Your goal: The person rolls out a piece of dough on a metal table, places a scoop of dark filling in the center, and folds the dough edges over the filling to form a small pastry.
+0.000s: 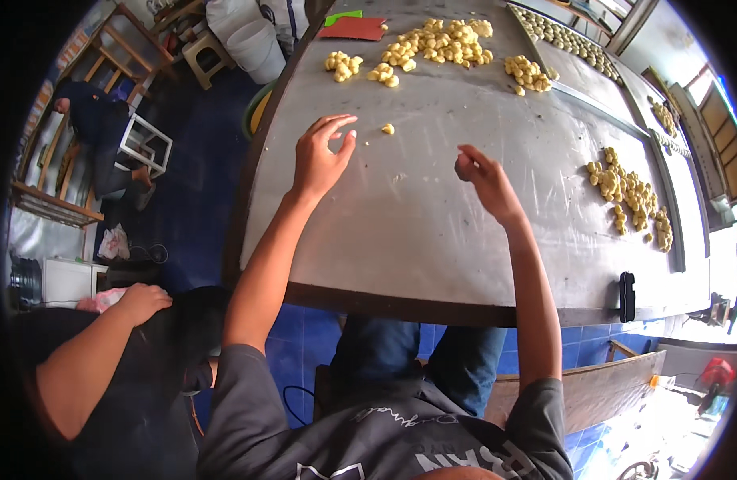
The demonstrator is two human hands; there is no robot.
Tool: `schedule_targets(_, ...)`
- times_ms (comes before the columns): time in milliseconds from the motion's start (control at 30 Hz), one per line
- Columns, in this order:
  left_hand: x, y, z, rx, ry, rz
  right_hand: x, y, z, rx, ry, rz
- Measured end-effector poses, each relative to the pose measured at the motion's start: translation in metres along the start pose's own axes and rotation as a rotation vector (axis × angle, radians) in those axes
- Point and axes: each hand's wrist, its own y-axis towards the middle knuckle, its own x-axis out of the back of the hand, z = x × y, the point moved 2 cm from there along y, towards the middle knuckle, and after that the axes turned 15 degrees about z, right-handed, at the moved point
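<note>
My left hand (324, 158) hovers over the metal-topped table (368, 232), fingers curved and apart from the thumb, with nothing between them. Just right of it lies a single small yellow dough piece (388, 128), with tiny crumbs nearby. My right hand (490, 182) is farther right above the bare metal, its fingers curled together. Something dark shows at its fingertips; whether that is a small object or shadow I cannot make out. Beyond both hands sit heaps of yellow dough pieces: a large heap (444, 42), a smaller one (343, 66) and another (528, 74).
More dough pieces (631, 192) lie at the right, near a metal rail (664, 200). A red sheet (352, 30) is at the far left corner. A black object (627, 298) stands at the near right edge. A seated person's arm (92, 360) is at my left; another person (104, 132) bends beyond.
</note>
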Motion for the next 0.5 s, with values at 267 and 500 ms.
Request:
schedule_targets(267, -0.035, 0.096, 0.032, 0.16, 0.178, 0.352, -0.006, -0.011, -0.002, 0.05, -0.396, -0.036)
schedule_targets(500, -0.073, 0.158, 0.064, -0.205, 0.883, 0.734, -0.005, -0.011, -0.004, 0.008, -0.354, 0.045)
